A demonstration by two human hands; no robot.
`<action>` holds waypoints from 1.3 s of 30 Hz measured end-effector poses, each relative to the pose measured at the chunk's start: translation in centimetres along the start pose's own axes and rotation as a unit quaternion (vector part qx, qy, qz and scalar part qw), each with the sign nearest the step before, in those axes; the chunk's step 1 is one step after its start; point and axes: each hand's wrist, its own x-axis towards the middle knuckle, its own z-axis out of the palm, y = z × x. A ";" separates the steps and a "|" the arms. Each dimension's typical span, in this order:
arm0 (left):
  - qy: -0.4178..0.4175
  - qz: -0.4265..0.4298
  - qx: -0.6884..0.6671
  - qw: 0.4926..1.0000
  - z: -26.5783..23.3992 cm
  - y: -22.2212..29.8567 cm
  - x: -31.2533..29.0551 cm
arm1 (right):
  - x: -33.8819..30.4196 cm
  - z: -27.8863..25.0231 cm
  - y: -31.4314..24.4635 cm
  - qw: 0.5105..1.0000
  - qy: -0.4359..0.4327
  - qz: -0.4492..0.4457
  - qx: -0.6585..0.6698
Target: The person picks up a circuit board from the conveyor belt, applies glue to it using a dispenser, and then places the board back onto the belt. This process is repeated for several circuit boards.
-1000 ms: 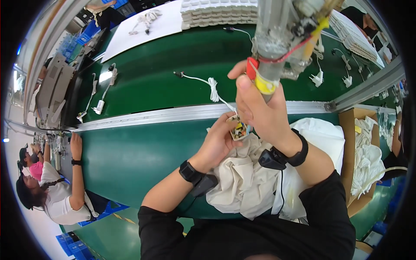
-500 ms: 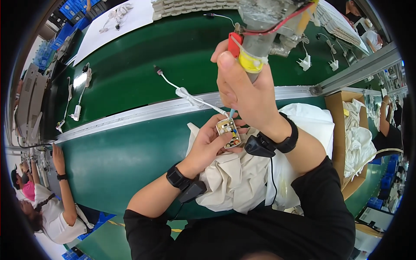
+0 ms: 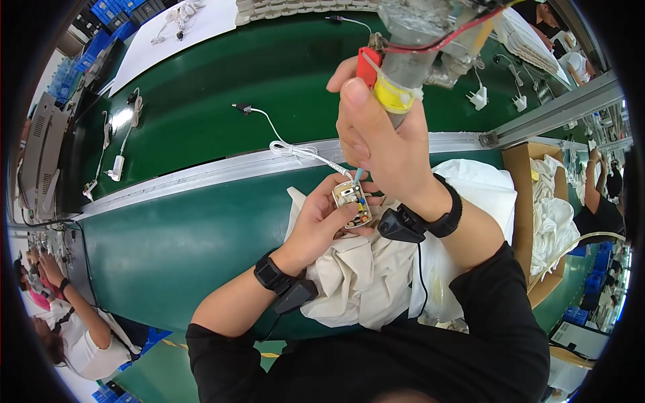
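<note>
My left hand [image 3: 314, 220] is closed round an open white power adapter case [image 3: 351, 204], its thumb lying over the exposed circuit board. From the case a white cable [image 3: 290, 149], bundled in a tie, runs across the metal rail to a dark plug on the green belt. Above it, my right hand [image 3: 398, 154] grips a grey glue gun [image 3: 408, 67] with a red switch and a yellow band. The gun's blue tip [image 3: 358, 176] points down at the cable end of the case; whether it touches cannot be told. Crumpled beige cloth [image 3: 359, 282] lies beneath my left hand.
A metal rail [image 3: 188, 176] separates the green bench from the belt, where corded adapters [image 3: 117, 168] lie. White wrapping [image 3: 478, 191] and a cardboard box [image 3: 519, 195] of white cloth stand at right. Another person [image 3: 94, 339] works at far left. Trays [image 3: 306, 9] line the back.
The adapter in my left hand has shifted slightly left, and its plug has slid left on the belt. The glue gun has tilted a little. At far left, the person's arm has drawn back from the bench.
</note>
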 end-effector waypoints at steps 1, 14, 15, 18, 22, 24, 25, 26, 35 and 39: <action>-0.003 0.003 0.002 1.000 0.0 -0.1 0.1 | 0.0 -0.1 -0.1 1.000 -0.001 0.003 -0.001; 0.084 0.031 -0.141 0.986 -0.9 0.4 0.3 | -0.8 0.9 -0.5 0.998 -0.039 0.025 0.033; 0.087 0.031 -0.144 0.985 -0.8 0.5 0.3 | -0.8 0.9 -0.5 0.998 -0.040 0.026 0.033; 0.091 0.032 -0.151 0.984 -0.8 0.7 0.2 | -0.7 1.0 -0.6 0.999 -0.037 0.022 0.032; 0.076 0.032 -0.151 0.985 -1.2 0.8 0.0 | -0.6 1.2 -0.3 0.998 -0.035 0.034 0.039; 0.079 0.032 -0.149 0.985 -1.1 0.8 -0.1 | -0.6 1.3 -0.5 0.998 -0.036 0.030 0.035; 0.081 0.031 -0.147 0.985 -1.1 0.8 -0.1 | -0.6 1.3 -0.6 0.998 -0.036 0.026 0.032; 0.081 0.031 -0.148 0.985 -1.0 0.9 -0.1 | -0.6 1.4 -0.7 0.999 -0.037 0.022 0.028; 0.015 0.018 -0.213 0.977 -1.6 1.3 -0.8 | -1.0 2.8 -0.7 0.997 -0.022 0.049 0.060; -0.018 0.010 -0.222 0.975 -1.6 1.6 -1.3 | -1.3 3.3 -0.1 0.997 -0.058 0.013 0.057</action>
